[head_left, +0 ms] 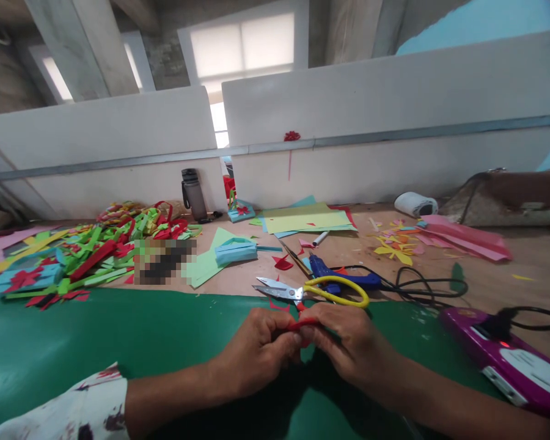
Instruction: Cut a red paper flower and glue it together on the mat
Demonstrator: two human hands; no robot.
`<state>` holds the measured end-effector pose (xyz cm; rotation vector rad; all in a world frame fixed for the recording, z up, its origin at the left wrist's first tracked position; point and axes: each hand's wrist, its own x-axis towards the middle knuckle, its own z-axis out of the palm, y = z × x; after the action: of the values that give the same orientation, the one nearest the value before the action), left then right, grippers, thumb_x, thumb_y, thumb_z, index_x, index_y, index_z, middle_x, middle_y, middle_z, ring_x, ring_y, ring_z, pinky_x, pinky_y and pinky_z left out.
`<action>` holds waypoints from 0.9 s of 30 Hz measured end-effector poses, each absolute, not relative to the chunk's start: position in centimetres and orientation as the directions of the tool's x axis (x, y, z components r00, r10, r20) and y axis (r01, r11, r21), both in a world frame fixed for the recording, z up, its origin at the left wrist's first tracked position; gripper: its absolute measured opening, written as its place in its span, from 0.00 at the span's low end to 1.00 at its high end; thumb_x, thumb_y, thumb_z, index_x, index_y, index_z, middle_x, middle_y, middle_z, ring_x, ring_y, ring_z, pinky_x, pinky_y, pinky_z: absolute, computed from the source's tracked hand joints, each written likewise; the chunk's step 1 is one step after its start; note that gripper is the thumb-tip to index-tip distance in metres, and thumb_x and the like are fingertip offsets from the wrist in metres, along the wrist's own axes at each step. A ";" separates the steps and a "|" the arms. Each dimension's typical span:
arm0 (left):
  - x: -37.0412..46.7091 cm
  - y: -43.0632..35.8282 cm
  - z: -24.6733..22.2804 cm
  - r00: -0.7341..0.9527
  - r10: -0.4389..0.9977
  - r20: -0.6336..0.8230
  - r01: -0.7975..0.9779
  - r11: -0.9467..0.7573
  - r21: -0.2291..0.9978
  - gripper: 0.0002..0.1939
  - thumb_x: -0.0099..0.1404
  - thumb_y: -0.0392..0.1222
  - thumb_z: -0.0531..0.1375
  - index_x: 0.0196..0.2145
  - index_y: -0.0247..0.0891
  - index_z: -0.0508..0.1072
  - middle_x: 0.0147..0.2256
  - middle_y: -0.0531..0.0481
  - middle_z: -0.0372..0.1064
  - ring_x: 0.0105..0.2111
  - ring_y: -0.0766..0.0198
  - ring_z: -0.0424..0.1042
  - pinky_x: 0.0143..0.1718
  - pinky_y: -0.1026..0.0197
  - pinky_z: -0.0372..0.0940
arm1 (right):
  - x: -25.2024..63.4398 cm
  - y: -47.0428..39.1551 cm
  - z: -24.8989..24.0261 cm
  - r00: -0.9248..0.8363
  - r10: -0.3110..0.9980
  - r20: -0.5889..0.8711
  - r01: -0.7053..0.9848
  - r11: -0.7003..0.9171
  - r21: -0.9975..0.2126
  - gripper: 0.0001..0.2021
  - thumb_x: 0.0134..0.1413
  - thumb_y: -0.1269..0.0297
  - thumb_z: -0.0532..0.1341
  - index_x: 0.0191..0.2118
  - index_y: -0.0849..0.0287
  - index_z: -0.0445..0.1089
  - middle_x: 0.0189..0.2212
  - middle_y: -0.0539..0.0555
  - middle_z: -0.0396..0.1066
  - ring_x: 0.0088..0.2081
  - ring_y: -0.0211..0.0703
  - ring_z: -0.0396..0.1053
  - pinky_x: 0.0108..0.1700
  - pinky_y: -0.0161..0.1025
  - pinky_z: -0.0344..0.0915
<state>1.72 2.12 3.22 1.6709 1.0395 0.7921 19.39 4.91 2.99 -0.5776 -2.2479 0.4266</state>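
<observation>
A small red paper piece (303, 324) is pinched between the fingertips of both hands, above a green mat (165, 324). My left hand (261, 348) has its fingers closed on the left part of it. On the right part, my right hand (348, 339) grips with thumb and forefinger. The two hands nearly touch. Just beyond them lie scissors with yellow handles (321, 291), blades parted and pointing left. A blue glue gun (343, 278) rests behind the scissors, partly covered by them.
Green and red paper strips (105, 244) pile up at the left. A blue paper basket (236, 252), yellow sheets (307, 218), a dark bottle (193, 194) and yellow scraps (396, 249) lie farther back. A purple power strip (508, 360) with a black cable sits at the right.
</observation>
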 end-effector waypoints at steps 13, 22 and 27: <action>2.2 1.9 3.5 0.441 0.896 0.059 0.326 -0.221 0.919 0.13 0.61 0.42 0.51 0.23 0.33 0.67 0.19 0.53 0.59 0.21 0.69 0.57 0.23 0.66 0.54 | 19.3 4.5 3.6 -0.609 0.616 0.500 0.295 0.761 -0.578 0.14 0.62 0.68 0.51 0.25 0.59 0.65 0.20 0.47 0.64 0.23 0.34 0.62 0.28 0.32 0.57; 1.7 2.0 3.5 0.387 0.920 0.063 0.304 -0.192 0.933 0.15 0.61 0.46 0.53 0.24 0.33 0.69 0.20 0.52 0.62 0.22 0.67 0.60 0.24 0.66 0.55 | 20.1 4.0 5.0 -0.555 0.633 0.540 0.382 0.770 -0.511 0.13 0.60 0.71 0.51 0.24 0.60 0.63 0.20 0.48 0.60 0.23 0.35 0.59 0.28 0.33 0.54; 1.9 1.7 3.6 0.421 0.906 0.031 0.379 -0.207 0.902 0.17 0.62 0.48 0.52 0.22 0.34 0.68 0.20 0.51 0.62 0.22 0.67 0.59 0.24 0.65 0.53 | 20.2 3.3 5.1 -0.529 0.634 0.564 0.394 0.772 -0.499 0.12 0.58 0.72 0.52 0.24 0.60 0.63 0.19 0.46 0.60 0.22 0.34 0.58 0.26 0.32 0.54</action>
<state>1.86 1.68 3.59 1.7802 1.1113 0.7385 20.18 3.29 5.13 -0.7619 -2.1936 0.4004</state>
